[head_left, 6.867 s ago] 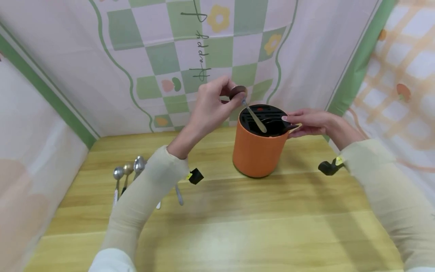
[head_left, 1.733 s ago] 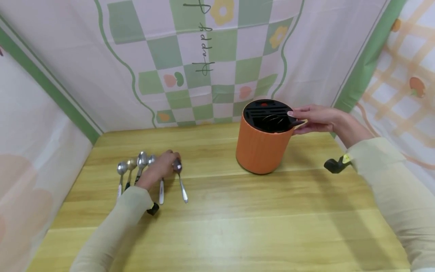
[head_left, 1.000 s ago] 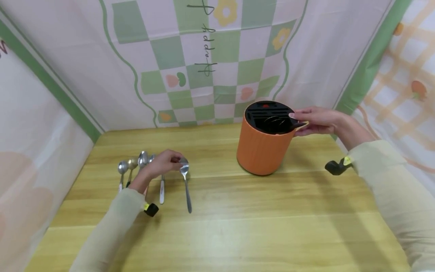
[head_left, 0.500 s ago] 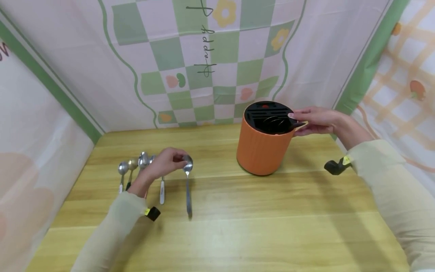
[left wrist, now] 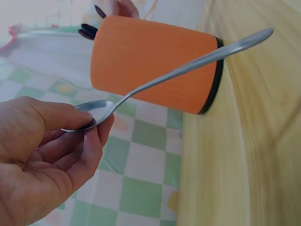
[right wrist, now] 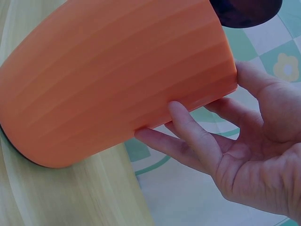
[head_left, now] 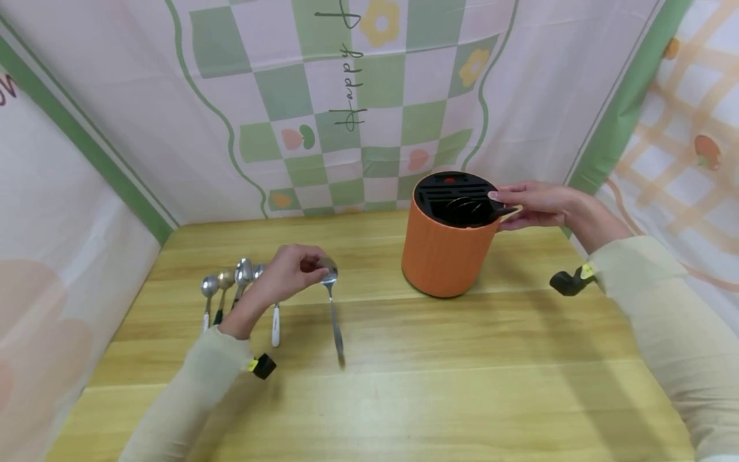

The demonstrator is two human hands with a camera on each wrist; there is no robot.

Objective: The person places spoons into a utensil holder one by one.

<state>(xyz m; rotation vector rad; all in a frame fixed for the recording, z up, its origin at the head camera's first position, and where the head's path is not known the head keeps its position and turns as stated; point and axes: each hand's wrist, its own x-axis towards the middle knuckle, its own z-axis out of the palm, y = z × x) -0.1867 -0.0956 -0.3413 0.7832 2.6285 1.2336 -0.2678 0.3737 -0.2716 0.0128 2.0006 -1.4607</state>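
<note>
My left hand point(head_left: 291, 273) pinches a metal spoon point(head_left: 335, 321) by its bowl, thumb on the inside and fingers beneath. Its handle slants down toward me over the table, and in the left wrist view the spoon point(left wrist: 174, 73) crosses in front of the orange holder. That orange utensil holder point(head_left: 447, 256), with a slotted black top, stands at the back right. Spoon bowls point(head_left: 462, 204) show in its large opening, and a dark utensil point(head_left: 505, 211) sticks out at the right. My right hand point(head_left: 537, 204) grips its upper rim, fingers point(right wrist: 193, 132) along the ribbed side.
Several spoons lie in a row at the left of the wooden table point(head_left: 392, 404), including a gold-coloured one point(head_left: 225, 278) and one with a white handle point(head_left: 276, 327). My left forearm partly covers them. A checkered cloth point(head_left: 329, 90) hangs behind the table.
Earlier my left hand held another spoon over the holder. Since then it has gone back to the row, picked up this spoon and carried it rightward. My right hand keeps its grip.
</note>
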